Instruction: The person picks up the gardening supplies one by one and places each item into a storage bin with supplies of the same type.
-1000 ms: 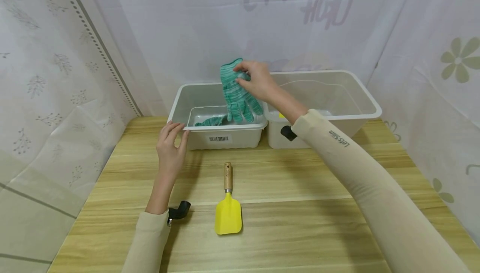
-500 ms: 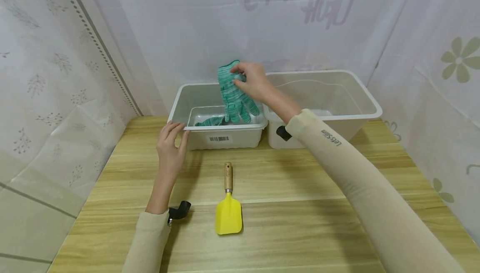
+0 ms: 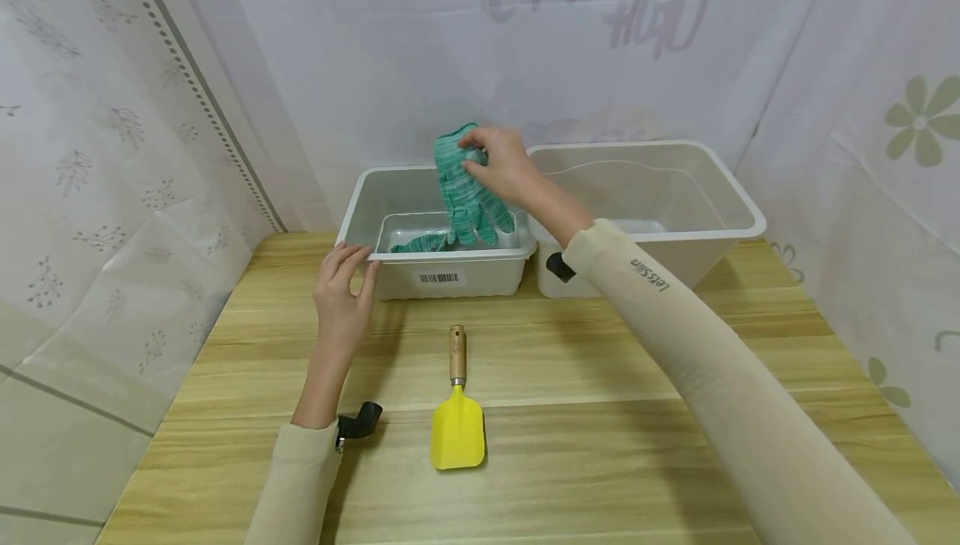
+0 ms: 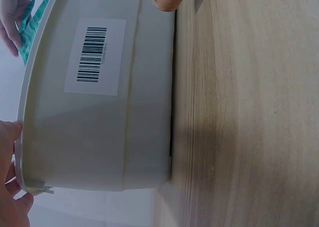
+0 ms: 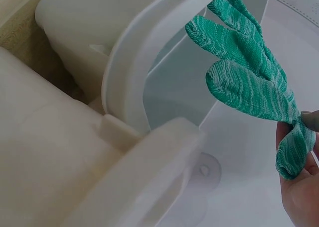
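Observation:
With thumb and fingers, my right hand [image 3: 504, 163] pinches a green-and-white knitted glove [image 3: 461, 182] near its cuff. The glove hangs fingers-down over the left plastic bin [image 3: 487, 278]; in the right wrist view the glove [image 5: 244, 72] is folded at the pinch. Another green piece, like a second glove [image 3: 422, 242], lies inside that bin, partly hidden by the front wall. My left hand [image 3: 342, 295] grips the bin's front left corner, and in the left wrist view its fingers [image 4: 10, 137] lie around the rim.
A second, larger pale bin [image 3: 720, 203] stands right beside the first, partly behind my right forearm. On the wooden table [image 3: 585, 462] in front lies a small yellow shovel [image 3: 457, 437], its wooden handle toward the bins. A printed curtain [image 3: 375, 53] hangs behind.
My right hand has shifted slightly left and down with the glove, its fingers now lower over the left bin. The left hand stays on the rim.

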Tool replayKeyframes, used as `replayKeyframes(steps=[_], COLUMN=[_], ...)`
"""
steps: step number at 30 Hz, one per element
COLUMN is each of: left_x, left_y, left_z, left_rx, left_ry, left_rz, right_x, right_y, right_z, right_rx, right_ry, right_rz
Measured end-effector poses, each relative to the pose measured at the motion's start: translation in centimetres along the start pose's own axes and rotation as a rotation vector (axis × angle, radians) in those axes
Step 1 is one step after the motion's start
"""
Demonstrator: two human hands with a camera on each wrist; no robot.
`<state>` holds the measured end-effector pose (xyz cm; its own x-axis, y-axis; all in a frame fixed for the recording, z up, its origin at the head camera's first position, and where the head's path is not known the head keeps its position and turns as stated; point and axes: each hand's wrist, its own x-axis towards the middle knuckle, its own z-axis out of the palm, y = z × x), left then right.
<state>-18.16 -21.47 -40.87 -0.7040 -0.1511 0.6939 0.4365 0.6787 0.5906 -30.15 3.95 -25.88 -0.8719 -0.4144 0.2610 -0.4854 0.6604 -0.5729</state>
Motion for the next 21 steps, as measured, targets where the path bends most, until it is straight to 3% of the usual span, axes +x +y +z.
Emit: replayKeyframes(steps=[21], left_x=[-0.10], left_y=[-0.09], left_z=[-0.02], left_rx=[0.001], left_ry=[0.009], left_rz=[0.003], right_x=[0.35], right_y=[0.51], right_z=[1.02], right_rx=[0.051], right_ry=[-0.007], right_rz=[0.063])
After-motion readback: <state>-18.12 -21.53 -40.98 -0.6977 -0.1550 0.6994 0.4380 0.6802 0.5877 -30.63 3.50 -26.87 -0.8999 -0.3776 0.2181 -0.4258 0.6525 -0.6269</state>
